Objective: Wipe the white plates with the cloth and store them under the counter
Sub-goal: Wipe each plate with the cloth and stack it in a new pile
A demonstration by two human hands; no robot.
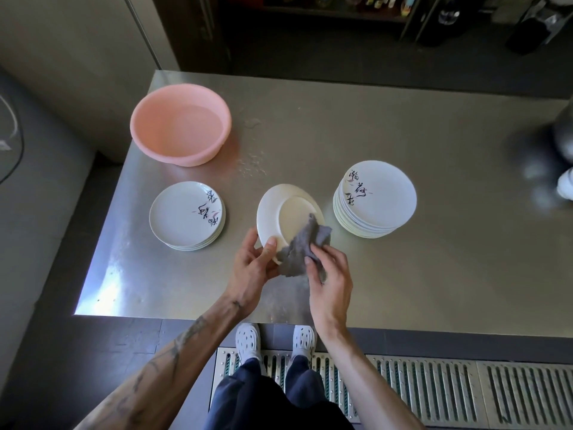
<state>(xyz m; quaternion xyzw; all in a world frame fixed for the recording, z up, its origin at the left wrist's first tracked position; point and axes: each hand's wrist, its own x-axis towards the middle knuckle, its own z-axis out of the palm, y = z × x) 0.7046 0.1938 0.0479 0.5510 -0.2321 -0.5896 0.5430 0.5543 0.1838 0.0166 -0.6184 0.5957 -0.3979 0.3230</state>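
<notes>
My left hand [252, 268] grips a white plate [279, 212] by its near rim, holding it tilted above the steel counter with its underside facing me. My right hand [330, 280] holds a grey cloth [302, 246] bunched against the plate's lower right edge. A short stack of white plates [183, 215] with painted characters sits to the left. A taller stack of the same plates [381, 197] stands to the right.
A pink plastic basin [181, 124] holding water stands at the counter's back left, with water drops beside it. The steel counter [403, 274] ends at my feet, above a floor drain grate [434, 389]. A blurred metal object [561, 141] sits at the right edge.
</notes>
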